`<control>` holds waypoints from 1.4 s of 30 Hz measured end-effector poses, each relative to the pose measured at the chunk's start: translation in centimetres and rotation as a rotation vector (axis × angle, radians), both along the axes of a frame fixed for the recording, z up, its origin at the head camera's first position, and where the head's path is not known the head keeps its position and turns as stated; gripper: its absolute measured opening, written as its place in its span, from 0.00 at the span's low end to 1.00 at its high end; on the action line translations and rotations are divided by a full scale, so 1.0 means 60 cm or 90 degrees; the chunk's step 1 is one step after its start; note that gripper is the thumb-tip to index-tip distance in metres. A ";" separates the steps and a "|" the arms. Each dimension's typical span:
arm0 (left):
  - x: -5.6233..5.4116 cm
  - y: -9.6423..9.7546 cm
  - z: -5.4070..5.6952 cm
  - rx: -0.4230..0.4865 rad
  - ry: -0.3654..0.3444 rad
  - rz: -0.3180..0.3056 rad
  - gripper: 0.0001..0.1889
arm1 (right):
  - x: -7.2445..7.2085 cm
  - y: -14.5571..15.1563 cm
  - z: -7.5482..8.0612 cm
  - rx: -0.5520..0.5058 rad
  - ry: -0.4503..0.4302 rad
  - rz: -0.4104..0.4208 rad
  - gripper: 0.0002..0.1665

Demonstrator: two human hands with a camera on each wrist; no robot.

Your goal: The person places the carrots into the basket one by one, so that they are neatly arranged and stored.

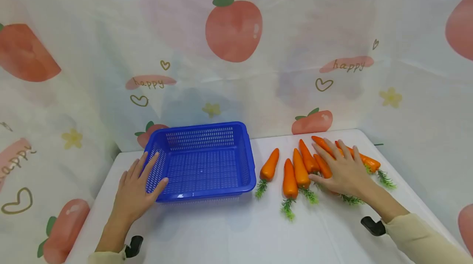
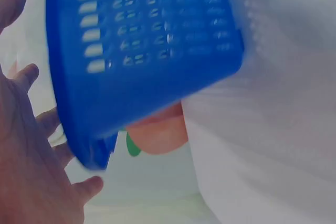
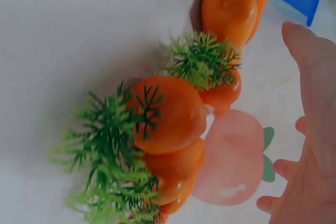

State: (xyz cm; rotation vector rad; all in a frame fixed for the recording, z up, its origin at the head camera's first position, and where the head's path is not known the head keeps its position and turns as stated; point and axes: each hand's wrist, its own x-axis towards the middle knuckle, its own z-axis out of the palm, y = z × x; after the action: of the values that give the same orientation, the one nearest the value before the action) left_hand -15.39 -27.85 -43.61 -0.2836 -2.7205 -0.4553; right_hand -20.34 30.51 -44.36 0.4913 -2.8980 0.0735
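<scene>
A blue plastic basket (image 1: 201, 194) with slotted sides stands at the left of the white table, nothing inside it. My left hand (image 1: 134, 192) is spread at its left front corner, fingers reaching over the rim; in the left wrist view the fingers lie beside the basket wall (image 2: 142, 98). Several orange carrots with green tops lie to the right, one carrot (image 1: 270, 165) nearest the basket. Over the right part of the carrot group my right hand (image 1: 347, 173) is spread, palm down, hiding some of them. In the right wrist view its fingers stand apart from the carrots (image 3: 170, 114).
The white-covered table (image 1: 229, 235) meets a fruit-patterned cloth (image 1: 236, 95) hanging behind it and along both sides. A black strap end (image 1: 373, 226) sticks out at the right wrist, another black piece (image 1: 134, 246) at the left.
</scene>
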 end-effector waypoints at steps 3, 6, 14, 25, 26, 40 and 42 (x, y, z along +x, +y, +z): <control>-0.005 -0.020 0.004 0.037 0.006 -0.022 0.42 | -0.001 0.009 0.003 0.009 -0.015 -0.003 0.60; -0.010 -0.040 0.006 0.081 -0.037 -0.029 0.42 | -0.002 0.019 0.004 0.013 -0.028 -0.010 0.59; -0.027 -0.075 0.005 0.213 -0.118 -0.072 0.39 | -0.002 0.037 0.004 0.008 -0.047 -0.026 0.58; -0.046 -0.100 -0.008 0.384 -0.221 -0.103 0.32 | -0.009 0.049 -0.003 0.006 -0.051 -0.044 0.58; -0.047 -0.102 -0.010 0.413 -0.236 -0.107 0.31 | -0.011 0.049 -0.003 0.004 -0.053 -0.045 0.58; -0.049 -0.118 -0.035 0.526 -0.251 -0.153 0.23 | -0.027 0.071 0.015 -0.006 -0.049 -0.040 0.55; -0.050 -0.118 -0.039 0.526 -0.244 -0.153 0.23 | -0.028 0.077 0.017 -0.006 -0.056 -0.040 0.56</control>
State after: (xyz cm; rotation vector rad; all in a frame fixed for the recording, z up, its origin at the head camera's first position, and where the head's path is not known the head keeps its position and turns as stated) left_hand -18.41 -34.91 -45.95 -0.3090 -2.5577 -1.7754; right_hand -22.04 35.14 -43.34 0.4049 -2.9955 0.1016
